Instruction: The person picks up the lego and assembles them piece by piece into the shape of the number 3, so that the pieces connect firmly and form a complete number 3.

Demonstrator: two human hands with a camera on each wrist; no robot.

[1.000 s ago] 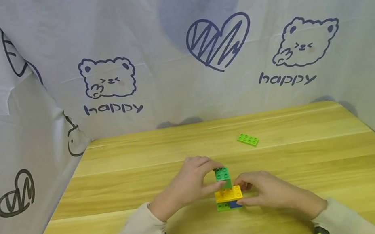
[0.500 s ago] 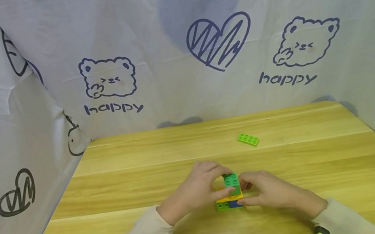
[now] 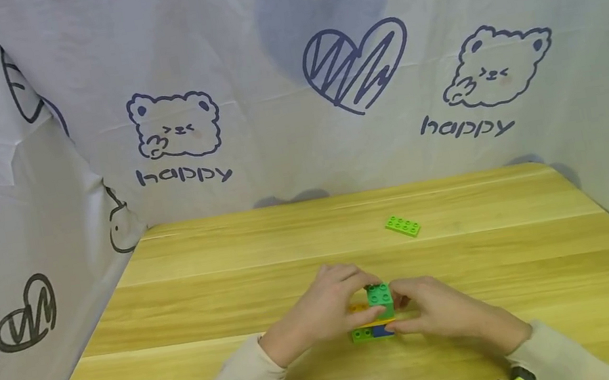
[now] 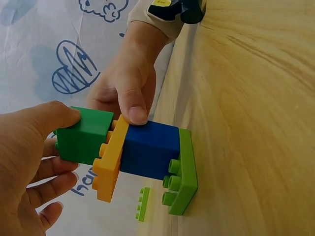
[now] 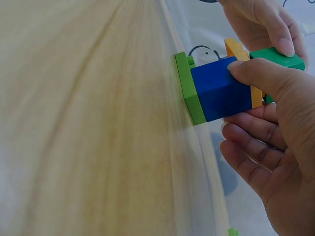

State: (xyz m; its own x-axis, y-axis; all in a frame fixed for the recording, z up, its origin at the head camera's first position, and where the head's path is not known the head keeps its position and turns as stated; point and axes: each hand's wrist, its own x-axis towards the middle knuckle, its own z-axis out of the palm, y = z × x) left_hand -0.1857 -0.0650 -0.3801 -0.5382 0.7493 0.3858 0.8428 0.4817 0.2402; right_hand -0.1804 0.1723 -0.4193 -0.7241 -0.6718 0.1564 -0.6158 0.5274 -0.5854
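1. Tower of toy bricks point(image 3: 383, 331), upright near the front middle of a wood-grain table point(image 3: 230, 248): a lime base plate point(image 4: 186, 172) at the bottom, a blue brick point(image 4: 150, 150) on its right end, a yellow plate point(image 4: 110, 169) across that and overhanging to the left, and a green brick point(image 4: 91, 137) at the top right.

2. Left hand point(image 3: 329, 306): grasping the green brick, thumb on the near face and fingers around the far side.

3. Right hand point(image 3: 437, 308): pinching the blue brick from the right, thumb on the near face close to the yellow plate; exactly where each far-side finger touches is partly hidden.

4. Fit: the left wrist view shows yellow studs in a gap beneath the green brick, so it does not look fully seated.

5. Handling, as a judgement: the bricks look like hard, glossy plastic, probably light, stiff and not fragile, though smooth faces could slip under dry fingertips. Opposite flat sides of the green brick offer the surest hold, keeping its studded top free. The blue brick seems the best place to steady the tower; pressure on the yellow overhang, with nothing beneath it, could tip or loosen it.

6. Beyond: a loose lime plate point(image 3: 402, 226) lies studs-up farther back, well apart from both hands.
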